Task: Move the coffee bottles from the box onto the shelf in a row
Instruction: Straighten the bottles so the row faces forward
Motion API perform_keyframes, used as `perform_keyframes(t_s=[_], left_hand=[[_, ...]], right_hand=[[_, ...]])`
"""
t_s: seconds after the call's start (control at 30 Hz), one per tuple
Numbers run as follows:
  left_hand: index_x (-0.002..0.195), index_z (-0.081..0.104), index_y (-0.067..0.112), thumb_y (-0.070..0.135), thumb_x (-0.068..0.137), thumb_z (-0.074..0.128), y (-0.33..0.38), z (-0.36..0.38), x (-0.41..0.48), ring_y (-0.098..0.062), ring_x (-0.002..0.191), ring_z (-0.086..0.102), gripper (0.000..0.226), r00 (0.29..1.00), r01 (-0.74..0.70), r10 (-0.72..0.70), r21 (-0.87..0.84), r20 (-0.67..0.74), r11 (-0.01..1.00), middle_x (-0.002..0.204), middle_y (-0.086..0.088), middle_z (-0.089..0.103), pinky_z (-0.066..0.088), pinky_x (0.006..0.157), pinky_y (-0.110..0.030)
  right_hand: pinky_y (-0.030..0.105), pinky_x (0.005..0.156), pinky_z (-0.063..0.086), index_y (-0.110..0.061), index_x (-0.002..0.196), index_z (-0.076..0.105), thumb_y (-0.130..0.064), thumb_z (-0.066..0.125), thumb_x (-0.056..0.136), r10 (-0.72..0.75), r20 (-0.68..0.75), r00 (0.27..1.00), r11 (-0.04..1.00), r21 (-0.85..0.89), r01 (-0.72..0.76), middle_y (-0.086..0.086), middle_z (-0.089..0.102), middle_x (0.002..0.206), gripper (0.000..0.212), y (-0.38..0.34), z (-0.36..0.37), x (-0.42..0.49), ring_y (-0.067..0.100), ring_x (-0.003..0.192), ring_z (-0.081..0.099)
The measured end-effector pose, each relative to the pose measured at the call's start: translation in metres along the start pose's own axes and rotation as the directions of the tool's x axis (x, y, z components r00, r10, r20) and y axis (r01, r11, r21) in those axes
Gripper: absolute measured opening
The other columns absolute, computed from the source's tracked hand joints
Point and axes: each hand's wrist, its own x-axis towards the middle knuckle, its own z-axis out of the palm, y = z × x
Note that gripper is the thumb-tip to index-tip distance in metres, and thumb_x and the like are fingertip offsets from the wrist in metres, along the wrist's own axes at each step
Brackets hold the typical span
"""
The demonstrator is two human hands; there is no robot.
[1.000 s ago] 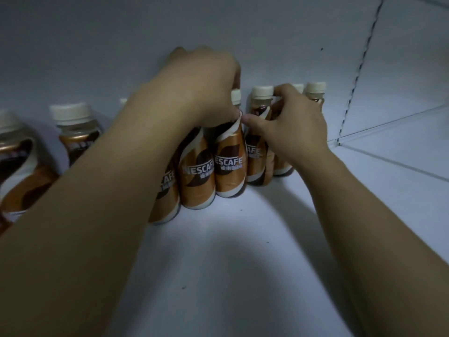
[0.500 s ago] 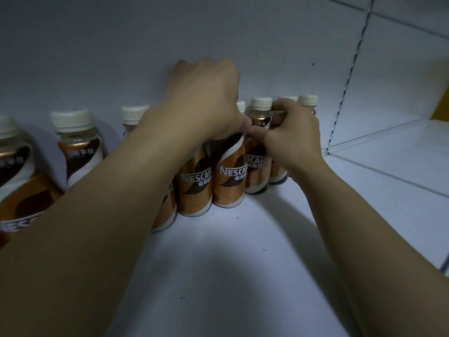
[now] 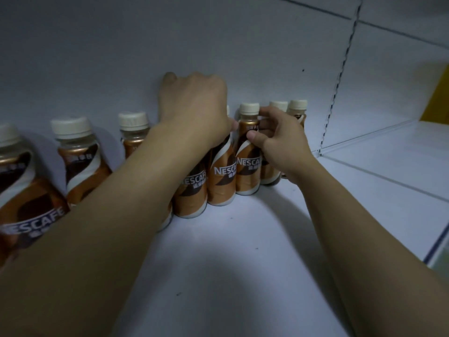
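- The left hand [image 3: 194, 110] has its grip on top of one coffee bottle [image 3: 220, 176].
- The right hand [image 3: 279, 144] pinches its neighbour [image 3: 246, 164].
- Nudge gently, keeping the shelf [image 3: 218, 251] row straight.

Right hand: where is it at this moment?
In the head view, the right hand is right of centre at the back of the shelf, fingers around a Nescafe bottle, just right of the left hand.
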Motion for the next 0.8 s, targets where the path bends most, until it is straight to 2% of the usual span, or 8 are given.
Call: perform_keyframes(t_s=[0.3,0.4,0.5,0.63,0.8], left_hand=[[0.077,0.049,0.018,0.057,0.073,0.069,0.000,0.003,0.000,-0.025,0.071,0.044,0.044,0.999,0.012,-0.012,0.004,-0.033,1.000,0.069,-0.005,0.047,0.025,0.072,-0.038],[0.076,0.049,0.018,0.058,0.072,0.069,0.000,0.003,0.001,-0.025,0.071,0.044,0.045,0.999,0.008,-0.008,0.005,-0.031,1.000,0.064,-0.004,0.044,0.025,0.072,-0.038],[0.078,0.048,0.018,0.059,0.072,0.069,0.000,0.004,0.001,-0.025,0.071,0.043,0.046,1.000,0.003,-0.003,0.003,-0.026,1.000,0.066,-0.004,0.044,0.025,0.073,-0.038],[0.079,0.051,0.018,0.059,0.072,0.069,-0.001,0.005,0.003,-0.026,0.073,0.046,0.045,1.000,-0.002,0.002,0.000,-0.025,1.000,0.074,-0.007,0.052,0.025,0.074,-0.038],[0.086,0.057,0.016,0.057,0.073,0.070,0.000,0.004,0.003,-0.029,0.082,0.053,0.045,1.000,-0.004,0.004,-0.029,-0.001,1.000,0.080,-0.008,0.057,0.032,0.078,-0.039]], right_hand=[[0.043,0.096,0.051,-0.013,0.133,0.050,-0.004,0.060,0.088,0.019,0.071,0.997,1.000,0.018,-0.020,0.003,0.067,0.118,0.047,-0.001,-0.005,0.002,0.014,0.107,0.064],[0.042,0.095,0.051,-0.013,0.130,0.055,-0.008,0.064,0.086,-0.005,0.086,0.996,1.000,-0.001,0.005,0.001,0.069,0.113,0.046,-0.004,-0.008,0.001,0.013,0.103,0.066],[0.038,0.094,0.052,-0.014,0.126,0.059,-0.020,0.074,0.080,-0.041,0.038,0.998,0.998,-0.045,0.042,-0.003,0.070,0.110,0.049,-0.009,-0.006,-0.002,0.010,0.101,0.065],[0.030,0.089,0.053,-0.017,0.120,0.064,-0.035,0.080,0.074,-0.102,-0.077,0.992,0.975,-0.208,0.084,-0.005,0.071,0.105,0.053,-0.013,-0.002,-0.003,0.007,0.094,0.065],[0.033,0.090,0.053,-0.016,0.119,0.065,-0.030,0.078,0.077,-0.082,-0.071,0.994,0.980,-0.189,0.068,-0.004,0.071,0.105,0.046,-0.014,-0.001,-0.001,0.008,0.093,0.065]])
